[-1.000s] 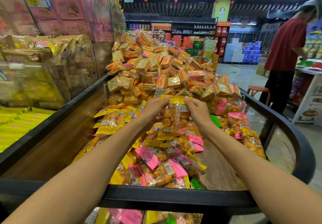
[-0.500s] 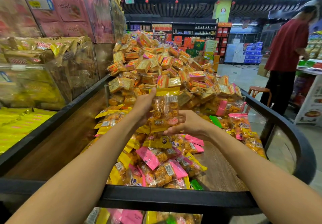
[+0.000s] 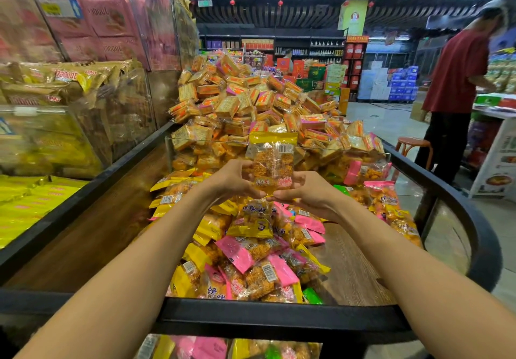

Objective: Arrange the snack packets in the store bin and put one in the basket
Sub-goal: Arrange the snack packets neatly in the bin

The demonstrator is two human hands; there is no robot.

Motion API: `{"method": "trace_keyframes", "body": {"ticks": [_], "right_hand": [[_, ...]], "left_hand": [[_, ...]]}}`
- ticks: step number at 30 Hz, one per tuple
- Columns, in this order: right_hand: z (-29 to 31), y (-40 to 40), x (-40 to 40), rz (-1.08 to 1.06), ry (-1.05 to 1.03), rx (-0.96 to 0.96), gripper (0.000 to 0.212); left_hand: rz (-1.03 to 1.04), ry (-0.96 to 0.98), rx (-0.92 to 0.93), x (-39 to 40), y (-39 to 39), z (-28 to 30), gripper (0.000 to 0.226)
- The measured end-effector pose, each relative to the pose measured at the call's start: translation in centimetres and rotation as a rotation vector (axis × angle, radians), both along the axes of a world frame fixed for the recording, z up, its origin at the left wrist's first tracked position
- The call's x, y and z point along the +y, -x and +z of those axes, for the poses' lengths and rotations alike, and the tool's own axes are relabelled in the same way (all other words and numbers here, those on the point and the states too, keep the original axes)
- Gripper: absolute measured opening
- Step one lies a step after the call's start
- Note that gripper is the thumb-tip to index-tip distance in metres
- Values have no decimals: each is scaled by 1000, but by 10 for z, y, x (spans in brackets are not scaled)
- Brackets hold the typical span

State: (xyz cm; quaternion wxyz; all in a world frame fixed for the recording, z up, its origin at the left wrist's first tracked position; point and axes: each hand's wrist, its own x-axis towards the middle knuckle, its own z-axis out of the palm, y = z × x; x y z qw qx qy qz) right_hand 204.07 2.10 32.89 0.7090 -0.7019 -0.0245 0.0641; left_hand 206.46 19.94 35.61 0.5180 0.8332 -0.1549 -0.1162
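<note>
Both hands are holding one snack packet (image 3: 272, 163) upright above the bin's pile (image 3: 251, 249), its long axis running 12 to 6 o'clock, yellow header up. The left hand (image 3: 233, 181) and right hand (image 3: 304, 191) are each pinching its lower edge in a closed grip.

Store bin (image 3: 279, 320): black-rimmed, curved at the right, wood-grain floor, clear panel dividing it across. Near section: loose heap of small yellow and pink snack packets (image 3: 251, 249), a few green, bare wood either side. Far section: tall mound of orange and yellow square-wrapped packets (image 3: 251, 104), possibly crackers.
</note>
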Motion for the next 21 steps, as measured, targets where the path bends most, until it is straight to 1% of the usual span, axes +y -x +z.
{"method": "trace_keyframes", "body": {"ticks": [2,5,7,10,12,13,15,17,18,19,21], "right_hand": [[-1,-2,-1,-18,1,-5,56],[0,-5,-2,-15,-17,4,73],[0,-4,-2,-17,-21,8,68],[1,1,1,15,-53,-6,51],[1,3,4,31,-59,9,52],[0,2,4,28,-31,12,56],[-3,1,2,-11,149,-22,58],[-5,0,-2,-79,347,-85,46],[-7,-2,-4,-122,408,-110,40],[-9,-4,-7,-164,455,-135,36],[-10,-6,-9,-226,542,-187,30]], "left_hand": [[6,15,-9,1,0,-1,88],[21,35,4,4,-5,-2,85],[15,77,21,4,-8,-2,86],[49,117,7,2,-12,-3,81],[95,120,-25,2,-16,-6,75],[127,114,-47,2,-18,-8,70],[203,125,-68,6,-24,-9,55],[278,124,-99,16,-32,-13,34],[317,75,-141,21,-37,-18,32],[351,-18,-196,26,-40,-23,38],[392,-293,-305,32,-44,-32,53]]}}
